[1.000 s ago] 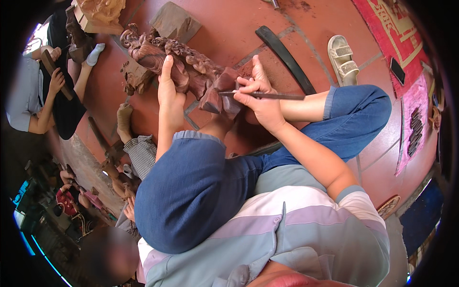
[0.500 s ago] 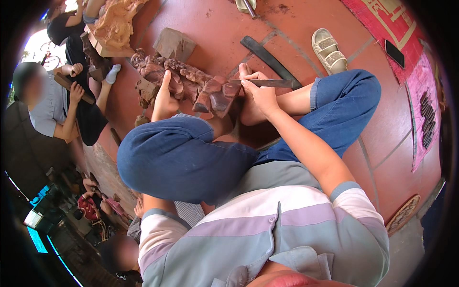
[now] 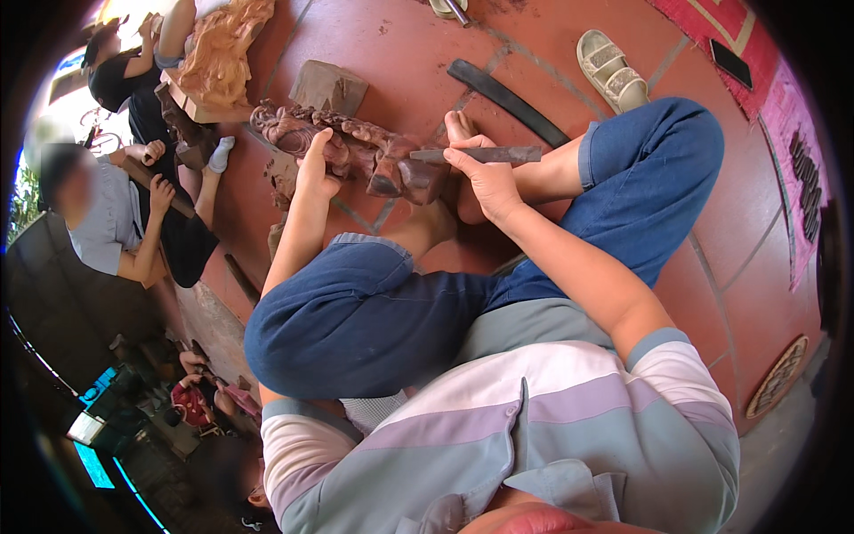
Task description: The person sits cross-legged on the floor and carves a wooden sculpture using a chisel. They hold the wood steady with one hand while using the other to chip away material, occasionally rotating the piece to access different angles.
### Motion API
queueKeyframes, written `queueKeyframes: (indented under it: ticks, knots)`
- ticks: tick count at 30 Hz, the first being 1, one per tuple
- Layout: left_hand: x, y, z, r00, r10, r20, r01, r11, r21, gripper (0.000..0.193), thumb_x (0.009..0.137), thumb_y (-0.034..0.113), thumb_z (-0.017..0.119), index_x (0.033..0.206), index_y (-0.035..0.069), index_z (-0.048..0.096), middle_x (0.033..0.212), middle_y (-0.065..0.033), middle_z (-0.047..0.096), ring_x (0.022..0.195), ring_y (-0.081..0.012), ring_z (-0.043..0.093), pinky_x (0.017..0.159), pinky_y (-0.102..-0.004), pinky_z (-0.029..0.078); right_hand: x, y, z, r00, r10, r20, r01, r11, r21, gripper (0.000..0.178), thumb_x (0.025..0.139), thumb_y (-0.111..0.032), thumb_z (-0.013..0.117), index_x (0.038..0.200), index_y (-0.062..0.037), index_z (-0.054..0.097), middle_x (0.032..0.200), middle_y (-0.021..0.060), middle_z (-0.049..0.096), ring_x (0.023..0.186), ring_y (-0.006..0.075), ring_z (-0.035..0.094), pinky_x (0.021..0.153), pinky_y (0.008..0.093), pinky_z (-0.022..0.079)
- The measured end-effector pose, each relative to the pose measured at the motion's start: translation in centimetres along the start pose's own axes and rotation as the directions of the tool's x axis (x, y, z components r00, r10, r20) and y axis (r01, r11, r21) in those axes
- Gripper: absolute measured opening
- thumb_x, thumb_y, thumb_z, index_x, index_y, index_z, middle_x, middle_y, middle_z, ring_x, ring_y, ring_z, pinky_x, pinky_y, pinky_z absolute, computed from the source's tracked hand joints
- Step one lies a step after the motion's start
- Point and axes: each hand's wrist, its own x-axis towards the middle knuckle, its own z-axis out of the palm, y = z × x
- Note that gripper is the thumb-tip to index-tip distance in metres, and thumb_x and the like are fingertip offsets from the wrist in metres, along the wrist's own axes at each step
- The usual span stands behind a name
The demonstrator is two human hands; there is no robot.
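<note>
A reddish-brown carved wooden figure (image 3: pixel 360 149) lies on its side in front of my crossed legs. Its ornate end points left, and its blockier base points right, near my bare foot. My left hand (image 3: pixel 316 173) grips the figure from the near side, thumb up, with the other fingers partly hidden. In my right hand (image 3: pixel 485 182) is a flat, dark file-like tool (image 3: pixel 511 154), pinched between thumb and fingers. The tool lies nearly level, its left end at the base of the carving. I cannot tell whether it touches the wood.
A rough wooden block (image 3: pixel 327 86) sits beyond the carving. A curved dark strip (image 3: pixel 507 102) and a sandal (image 3: pixel 612 69) lie on the tiles. At right are a phone (image 3: pixel 731 64) and dark tools (image 3: pixel 805 191) on pink cloth. Other people work at left near a lighter carving (image 3: pixel 222 58).
The carving has tilted in my hands and its base has shifted up. The tool has turned from its thin edge to a broader face. My left forearm now shows more.
</note>
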Motion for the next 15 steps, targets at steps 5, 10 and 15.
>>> queueKeyframes:
  ticks: [5,10,15]
  knots:
    - [-0.5,-1.0,0.5,0.978,0.162,-0.131,-0.144,0.98,0.135,0.106,0.067,0.031,0.088,0.145,0.014,0.019,0.141,-0.0121,0.038,0.126,-0.0285,0.044,0.1,-0.0554,0.039,0.0,1.0,1.5,0.998,-0.068,0.012,0.069,0.989,-0.129,0.016,0.088,-0.006,0.07,0.099,-0.0043,0.06,0.116,0.0099,0.061,0.104,0.0142,0.056,0.088,0.0264,0.045]
    - [-0.7,-1.5,0.4,0.973,0.196,-0.125,-0.183,0.977,0.107,0.105,0.068,0.029,0.087,0.146,0.014,0.018,0.139,-0.0115,0.041,0.125,-0.0279,0.046,0.1,-0.0527,0.041,1.8,2.4,-1.1,0.988,0.154,-0.005,-0.153,0.984,0.089,0.015,0.089,-0.005,0.068,0.101,-0.0053,0.059,0.115,0.0107,0.06,0.106,0.0167,0.058,0.087,0.0286,0.048]
    - [-1.2,-1.6,0.2,0.97,0.217,-0.108,-0.21,0.975,0.078,0.094,0.071,0.026,0.085,0.142,0.017,0.025,0.13,-0.009,0.048,0.118,-0.0245,0.051,0.096,-0.0472,0.046,1.3,1.4,-0.5,0.978,0.17,-0.119,-0.139,0.963,0.232,0.013,0.09,-0.005,0.066,0.1,-0.0055,0.059,0.112,0.0108,0.061,0.11,0.0205,0.059,0.09,0.0303,0.048]
